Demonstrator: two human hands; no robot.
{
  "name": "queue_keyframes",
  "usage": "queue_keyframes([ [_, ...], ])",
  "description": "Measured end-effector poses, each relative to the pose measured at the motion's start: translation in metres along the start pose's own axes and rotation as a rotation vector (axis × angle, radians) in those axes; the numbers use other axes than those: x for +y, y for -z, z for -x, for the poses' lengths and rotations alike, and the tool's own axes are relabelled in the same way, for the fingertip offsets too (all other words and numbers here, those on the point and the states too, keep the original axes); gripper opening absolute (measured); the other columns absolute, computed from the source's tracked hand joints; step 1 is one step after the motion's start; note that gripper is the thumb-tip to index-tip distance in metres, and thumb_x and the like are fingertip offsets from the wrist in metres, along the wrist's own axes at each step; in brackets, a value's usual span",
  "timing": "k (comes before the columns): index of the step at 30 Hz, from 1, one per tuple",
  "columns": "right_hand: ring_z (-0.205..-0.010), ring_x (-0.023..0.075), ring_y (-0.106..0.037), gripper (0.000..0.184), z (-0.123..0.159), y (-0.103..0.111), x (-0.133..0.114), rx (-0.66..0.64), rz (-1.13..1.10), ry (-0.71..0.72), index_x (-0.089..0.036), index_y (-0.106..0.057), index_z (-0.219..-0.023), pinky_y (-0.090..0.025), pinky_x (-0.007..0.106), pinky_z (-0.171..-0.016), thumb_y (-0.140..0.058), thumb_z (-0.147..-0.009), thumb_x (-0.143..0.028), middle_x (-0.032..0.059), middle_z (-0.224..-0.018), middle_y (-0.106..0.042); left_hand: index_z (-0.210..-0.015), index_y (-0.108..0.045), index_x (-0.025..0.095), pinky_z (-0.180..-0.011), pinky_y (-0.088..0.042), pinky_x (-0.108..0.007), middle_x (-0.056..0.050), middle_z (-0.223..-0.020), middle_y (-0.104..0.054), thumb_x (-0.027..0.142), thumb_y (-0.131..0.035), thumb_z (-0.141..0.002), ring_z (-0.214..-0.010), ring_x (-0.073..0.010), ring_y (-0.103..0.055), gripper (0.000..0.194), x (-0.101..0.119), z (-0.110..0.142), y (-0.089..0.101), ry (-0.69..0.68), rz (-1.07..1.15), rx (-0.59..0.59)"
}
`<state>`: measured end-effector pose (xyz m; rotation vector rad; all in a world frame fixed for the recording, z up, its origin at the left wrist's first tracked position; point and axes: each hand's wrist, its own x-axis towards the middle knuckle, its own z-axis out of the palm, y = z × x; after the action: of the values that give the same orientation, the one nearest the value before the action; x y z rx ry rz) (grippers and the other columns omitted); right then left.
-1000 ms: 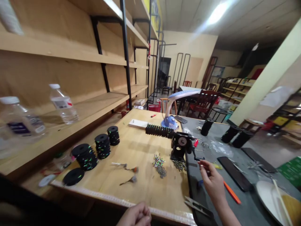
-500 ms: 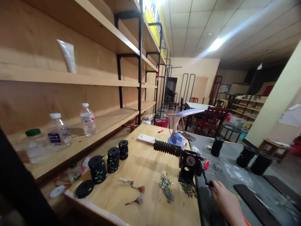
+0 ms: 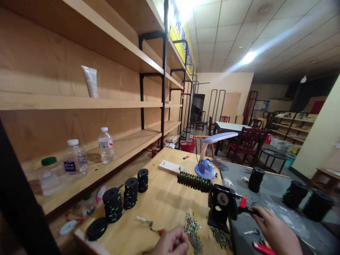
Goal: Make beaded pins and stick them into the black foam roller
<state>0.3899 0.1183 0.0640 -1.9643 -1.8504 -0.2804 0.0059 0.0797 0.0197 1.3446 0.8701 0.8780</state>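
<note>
My right hand [image 3: 278, 228] is closed around the crank handle [image 3: 251, 211] of a black hand-cranked winder [image 3: 220, 205]. From the winder's left side sticks out a ribbed black roll [image 3: 193, 181] with green flecks. My left hand [image 3: 172, 242] is low at the front, fingers curled together beside a pile of small multicoloured beads [image 3: 191, 223]; whatever it may hold is hidden. Small dark metal pieces [image 3: 220, 236] lie at the winder's foot. Behind my left hand are small brush-like tools [image 3: 145, 221], partly covered by it.
Black spools [image 3: 113, 205] with green flecks stand along the table's left side; more black spools [image 3: 256, 180] stand on the grey mat at right. A blue desk lamp [image 3: 204, 166] is behind the winder. Bottles [image 3: 106, 145] sit on the wooden shelf at left.
My left hand has come into view at the bottom. The crank handle has swung up and outward with my right hand on it. The whole view has shifted slightly.
</note>
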Motion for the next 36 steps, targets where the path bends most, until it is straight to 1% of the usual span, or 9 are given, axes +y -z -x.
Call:
queue_keyframes([
  [2, -0.079, 0.0253, -0.073, 0.032, -0.011, 0.002, -0.001, -0.014, 0.003, -0.024, -0.030, -0.070, -0.098, -0.054, 0.032, -0.061, -0.042, -0.086, -0.043, 0.0054, -0.107, -0.074, -0.075, -0.047, 0.019, -0.048, -0.029, -0.021, 0.003, -0.055, -0.055, 0.056, -0.065, -0.074, -0.046, -0.0074, -0.042, 0.041, 0.009, -0.009, 0.001, 0.008, -0.025, 0.012],
  [5, -0.083, 0.0267, -0.073, 0.035, -0.026, 0.000, 0.002, -0.060, -0.004, -0.030, -0.029, -0.071, -0.099, -0.054, 0.033, -0.065, -0.042, -0.085, -0.043, 0.0061, -0.106, -0.074, -0.075, -0.046, 0.019, -0.042, -0.028, -0.020, 0.004, -0.053, -0.055, 0.057, -0.063, -0.075, -0.040, -0.0063, -0.040, 0.041, 0.024, -0.021, 0.003, 0.020, -0.047, 0.040],
  [11, -0.091, 0.0290, -0.071, 0.038, -0.048, -0.003, 0.009, -0.196, -0.018, -0.060, -0.029, -0.072, -0.105, -0.055, 0.036, -0.072, -0.045, -0.084, -0.044, 0.0064, -0.110, -0.074, -0.074, -0.048, 0.018, -0.041, -0.028, -0.019, 0.004, -0.054, -0.054, 0.054, -0.064, -0.076, -0.041, -0.0055, -0.039, 0.039, 0.046, -0.038, 0.002, 0.009, -0.028, 0.074],
  [17, -0.094, 0.0295, -0.072, 0.037, -0.059, -0.001, 0.003, -0.240, -0.019, -0.083, -0.027, -0.073, -0.105, -0.055, 0.036, -0.075, -0.046, -0.084, -0.040, 0.0069, -0.110, -0.075, -0.074, -0.048, 0.018, -0.041, -0.027, -0.019, 0.005, -0.053, -0.053, 0.055, -0.063, -0.076, -0.041, -0.0058, -0.039, 0.040, 0.058, -0.052, 0.002, -0.002, -0.048, 0.102],
  [20, -0.092, 0.0291, -0.072, 0.035, -0.063, -0.006, 0.005, -0.252, -0.024, -0.088, -0.027, -0.074, -0.103, -0.055, 0.035, -0.073, -0.047, -0.084, -0.038, 0.0067, -0.109, -0.075, -0.073, -0.047, 0.018, -0.042, -0.027, -0.020, 0.004, -0.053, -0.053, 0.055, -0.061, -0.076, -0.042, -0.0062, -0.039, 0.040, 0.063, -0.061, 0.003, -0.003, -0.069, 0.118],
  [23, -0.089, 0.0283, -0.073, 0.031, -0.067, -0.014, 0.007, -0.255, -0.043, -0.091, -0.029, -0.075, -0.098, -0.054, 0.033, -0.070, -0.050, -0.081, -0.037, 0.0056, -0.104, -0.077, -0.073, -0.046, 0.019, -0.042, -0.026, -0.020, 0.005, -0.053, -0.052, 0.054, -0.061, -0.076, -0.042, -0.0062, -0.038, 0.038, 0.063, -0.070, 0.004, 0.006, -0.059, 0.126],
  [28, -0.089, 0.0300, -0.072, 0.034, -0.070, -0.021, 0.007, -0.278, -0.047, -0.087, -0.029, -0.075, -0.099, -0.053, 0.034, -0.070, -0.049, -0.081, -0.039, 0.0075, -0.106, -0.076, -0.073, -0.046, 0.019, -0.043, -0.027, -0.020, 0.005, -0.053, -0.051, 0.048, -0.059, -0.079, -0.042, -0.0068, -0.037, 0.033, 0.061, -0.081, 0.006, -0.027, -0.076, 0.165],
  [32, -0.087, 0.0299, -0.073, 0.035, -0.069, -0.020, 0.003, -0.311, -0.040, -0.090, -0.028, -0.075, -0.100, -0.053, 0.034, -0.070, -0.048, -0.081, -0.039, 0.0077, -0.104, -0.076, -0.071, -0.046, 0.020, -0.045, -0.028, -0.021, 0.006, -0.051, -0.047, 0.042, -0.060, -0.079, -0.045, -0.0082, -0.038, 0.027, 0.068, -0.083, 0.009, -0.059, -0.131, 0.204],
  [36, -0.090, 0.0300, -0.072, 0.034, -0.069, -0.020, 0.002, -0.299, -0.050, -0.094, -0.027, -0.075, -0.101, -0.053, 0.034, -0.073, -0.049, -0.081, -0.038, 0.0080, -0.107, -0.076, -0.069, -0.046, 0.019, -0.049, -0.032, -0.022, 0.006, -0.052, -0.045, 0.033, -0.057, -0.080, -0.049, -0.0100, -0.042, 0.021, 0.077, -0.083, 0.009, -0.090, -0.188, 0.200],
])
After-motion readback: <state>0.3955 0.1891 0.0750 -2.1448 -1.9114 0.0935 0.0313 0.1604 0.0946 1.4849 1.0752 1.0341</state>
